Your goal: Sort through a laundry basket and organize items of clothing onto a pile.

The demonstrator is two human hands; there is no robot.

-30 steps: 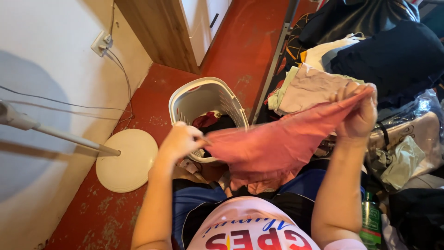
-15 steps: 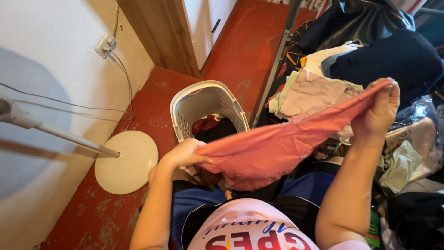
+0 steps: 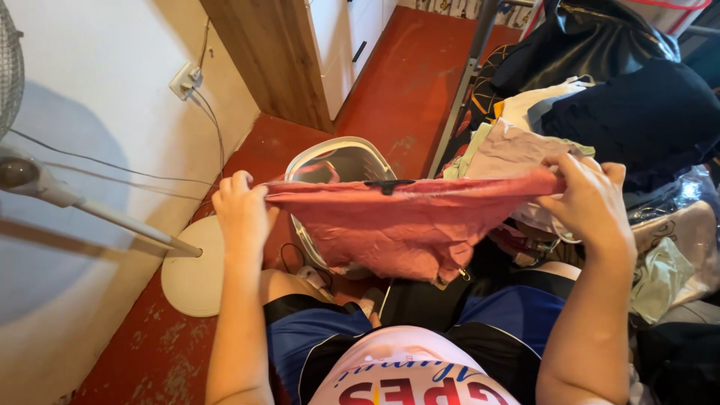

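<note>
From the head camera, looking down, a pink-red garment (image 3: 405,225) is stretched out flat between the person's two hands, hanging directly over a grey laundry basket (image 3: 341,161) that stands on the red floor (image 3: 405,82). The left hand (image 3: 241,208), on the wall side of the basket, has its fingers curled tight around one end of the cloth's upper edge. The right hand (image 3: 592,204), on the far side of the basket from the wall, pinches the other end, thumb on top and fingers folded under. The cloth's lower edge sags toward the person's lap, covering most of the basket's opening. Just beyond the basket on the right hand's side lies a heap of clothes (image 3: 600,112). On the wall side of the basket, the round white base of a standing fan (image 3: 193,271) rests on the floor.
</note>
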